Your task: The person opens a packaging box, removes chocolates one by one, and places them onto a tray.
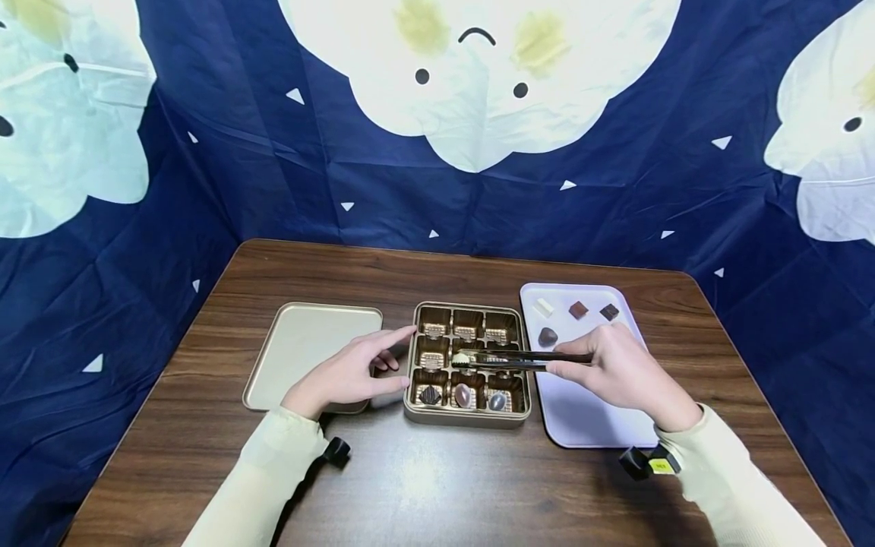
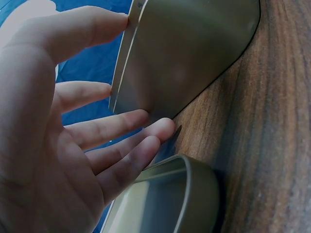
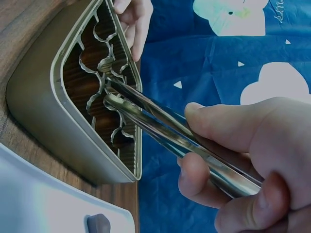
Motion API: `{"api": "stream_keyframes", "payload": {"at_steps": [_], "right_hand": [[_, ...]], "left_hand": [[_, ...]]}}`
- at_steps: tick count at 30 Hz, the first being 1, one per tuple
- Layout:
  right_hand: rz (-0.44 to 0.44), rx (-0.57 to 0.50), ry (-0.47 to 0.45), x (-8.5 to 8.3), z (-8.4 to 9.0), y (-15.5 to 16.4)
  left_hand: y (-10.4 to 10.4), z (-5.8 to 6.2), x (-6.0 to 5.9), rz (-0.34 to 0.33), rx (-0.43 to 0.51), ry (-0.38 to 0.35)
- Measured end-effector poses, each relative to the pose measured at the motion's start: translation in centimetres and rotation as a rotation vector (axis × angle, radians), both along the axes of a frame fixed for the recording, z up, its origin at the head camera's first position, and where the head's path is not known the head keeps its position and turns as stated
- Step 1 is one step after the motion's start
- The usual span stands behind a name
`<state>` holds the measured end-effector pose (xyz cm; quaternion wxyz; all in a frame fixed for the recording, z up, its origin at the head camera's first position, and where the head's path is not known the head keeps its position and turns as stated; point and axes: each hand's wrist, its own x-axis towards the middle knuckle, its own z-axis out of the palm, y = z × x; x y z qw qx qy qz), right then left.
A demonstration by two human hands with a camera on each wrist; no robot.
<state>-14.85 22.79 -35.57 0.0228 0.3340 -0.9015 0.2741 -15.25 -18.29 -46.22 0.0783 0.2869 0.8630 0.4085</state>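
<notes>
My right hand (image 1: 618, 368) grips metal tongs (image 1: 519, 360) that reach left over a gold tin (image 1: 468, 417) with a compartmented insert. Between the tong tips, at the middle compartment, is a pale cream chocolate (image 1: 462, 359). Three chocolates fill the front row: a dark ridged one (image 1: 430, 394), a pinkish-brown oval (image 1: 463, 395) and a grey-blue one (image 1: 497, 400). The back row's compartments hold nothing. My left hand (image 1: 355, 370) touches the tin's left side with thumb and index fingertips, the other fingers loosely bent. In the left wrist view its fingertips meet the tin wall (image 2: 194, 53).
A lilac tray (image 1: 581, 414) right of the tin bears a white piece (image 1: 544, 307), a reddish-brown square (image 1: 578, 309), a dark square (image 1: 609, 311) and a dark rounded chocolate (image 1: 548, 336). The tin's lid (image 1: 294, 357) lies at left on the wooden table (image 1: 410, 494).
</notes>
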Motion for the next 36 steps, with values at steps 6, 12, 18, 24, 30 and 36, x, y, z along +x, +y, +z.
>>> {"api": "stream_keyframes", "payload": {"at_steps": [6, 12, 18, 24, 30, 36], "right_hand": [[-0.034, -0.012, -0.071, 0.1, 0.0, 0.3], [-0.045, -0.027, -0.065, 0.2, 0.3, 0.6], [-0.034, -0.053, 0.026, 0.6, 1.0, 1.5], [-0.088, -0.062, 0.116, 1.4, 1.9, 3.3], [-0.19, -0.043, 0.146, 2.1, 2.5, 5.4], [-0.29, -0.019, 0.142, 2.7, 2.4, 7.6]], "left_hand": [[0.0, 0.1, 0.0, 0.005, 0.004, -0.005], [0.0, 0.1, -0.1, 0.007, 0.005, -0.004], [0.1, 0.1, -0.1, 0.001, 0.011, 0.013], [0.2, 0.2, -0.1, -0.002, 0.003, -0.001], [0.1, 0.3, 0.0, 0.004, 0.007, -0.008], [0.1, 0.2, 0.1, 0.001, 0.003, -0.003]]}}
